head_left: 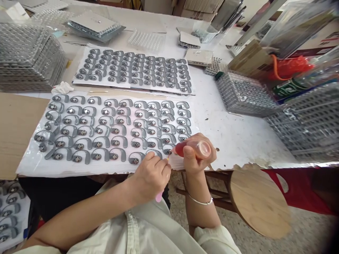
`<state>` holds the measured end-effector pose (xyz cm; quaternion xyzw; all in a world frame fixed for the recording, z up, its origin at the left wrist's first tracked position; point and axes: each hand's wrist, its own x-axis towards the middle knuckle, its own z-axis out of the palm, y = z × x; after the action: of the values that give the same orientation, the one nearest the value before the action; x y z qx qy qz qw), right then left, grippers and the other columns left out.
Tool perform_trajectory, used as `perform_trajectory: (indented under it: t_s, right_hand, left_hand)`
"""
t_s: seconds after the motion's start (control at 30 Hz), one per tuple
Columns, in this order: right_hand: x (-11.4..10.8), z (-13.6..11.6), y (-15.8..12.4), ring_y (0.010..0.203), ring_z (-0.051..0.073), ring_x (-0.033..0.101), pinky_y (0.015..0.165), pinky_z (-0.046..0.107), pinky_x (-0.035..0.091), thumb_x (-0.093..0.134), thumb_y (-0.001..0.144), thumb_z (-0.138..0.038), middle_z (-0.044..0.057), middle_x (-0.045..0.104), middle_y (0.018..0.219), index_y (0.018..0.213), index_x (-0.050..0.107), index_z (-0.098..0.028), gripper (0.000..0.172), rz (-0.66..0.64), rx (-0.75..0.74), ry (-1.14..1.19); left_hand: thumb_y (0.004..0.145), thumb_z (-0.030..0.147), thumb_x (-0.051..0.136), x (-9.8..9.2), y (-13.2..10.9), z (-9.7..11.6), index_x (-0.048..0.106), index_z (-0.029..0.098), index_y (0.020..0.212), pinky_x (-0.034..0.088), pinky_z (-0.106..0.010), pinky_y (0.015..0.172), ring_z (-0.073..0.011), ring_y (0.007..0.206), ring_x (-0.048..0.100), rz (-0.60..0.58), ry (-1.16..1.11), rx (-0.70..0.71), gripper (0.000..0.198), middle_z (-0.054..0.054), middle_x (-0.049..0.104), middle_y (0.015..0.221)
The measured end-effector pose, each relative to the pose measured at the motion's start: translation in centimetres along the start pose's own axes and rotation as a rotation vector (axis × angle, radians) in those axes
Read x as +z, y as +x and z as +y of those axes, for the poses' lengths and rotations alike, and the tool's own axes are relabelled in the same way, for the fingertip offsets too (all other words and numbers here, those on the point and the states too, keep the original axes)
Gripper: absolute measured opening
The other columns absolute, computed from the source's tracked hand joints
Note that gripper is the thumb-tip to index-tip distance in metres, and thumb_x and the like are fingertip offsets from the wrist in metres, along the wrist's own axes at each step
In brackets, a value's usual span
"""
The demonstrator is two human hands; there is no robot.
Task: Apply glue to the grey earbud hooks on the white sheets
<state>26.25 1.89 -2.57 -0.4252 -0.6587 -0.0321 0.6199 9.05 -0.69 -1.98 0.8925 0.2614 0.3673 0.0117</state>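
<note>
Your right hand (198,163) holds the red bottle (191,149) slanted, likely aiming at the grey hook (167,150); your left hand (153,175) grips the pink tool (159,197).

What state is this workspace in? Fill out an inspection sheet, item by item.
Surface: white worktable, dark specks, worn front edge.
Job's things: grey hook-shaped parts in rows on white sheets; red-tinted bottle; pink-ended tool.
Clutter: stacked trays at left and right; crumpled tissue; cotton swab.
Hands: left hand closed round the tool; right hand closed round the bottle.
Cables: nothing seen.
Surroundings: round wooden stool; cardboard boxes beyond the table.
</note>
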Motion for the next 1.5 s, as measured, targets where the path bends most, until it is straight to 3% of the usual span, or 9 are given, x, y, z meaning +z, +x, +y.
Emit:
perform_trajectory:
  t_s: [0.9,1.1,1.5]
  right_hand:
    - [0.02,-0.08,-0.05,0.054,0.014,0.048,0.050,0.031,0.041,0.062,0.084,-0.029,0.000,0.054,0.064,0.079,0.053,-0.019,0.014,0.043,-0.027,-0.055]
    - [-0.36,0.14,-0.52,0.057,0.016,0.050,0.050,0.032,0.040,0.061,0.084,-0.035,0.002,0.055,0.068,0.081,0.055,-0.018,0.018,0.137,-0.024,-0.046]
    - [-0.21,0.19,-0.42,0.054,0.015,0.049,0.048,0.030,0.039,0.062,0.083,-0.030,0.000,0.054,0.064,0.082,0.054,-0.019,0.014,0.088,-0.077,-0.076]
  left_hand:
    - [0.085,0.001,0.043,-0.42,0.30,-0.02,0.055,0.014,0.070,0.035,-0.033,0.057,-0.0172,0.059,0.050,-0.014,-0.031,-0.006,0.023,-0.005,0.059,0.062]
    - [0.087,0.003,0.046,-0.35,0.09,-0.12,0.055,0.015,0.070,0.035,-0.033,0.058,-0.0167,0.060,0.050,-0.042,-0.043,-0.015,0.023,-0.005,0.059,0.063]
    - [0.086,0.002,0.046,-0.63,0.20,-0.23,0.056,0.014,0.070,0.034,-0.033,0.057,-0.0165,0.059,0.050,-0.019,-0.047,-0.013,0.022,-0.005,0.060,0.063]
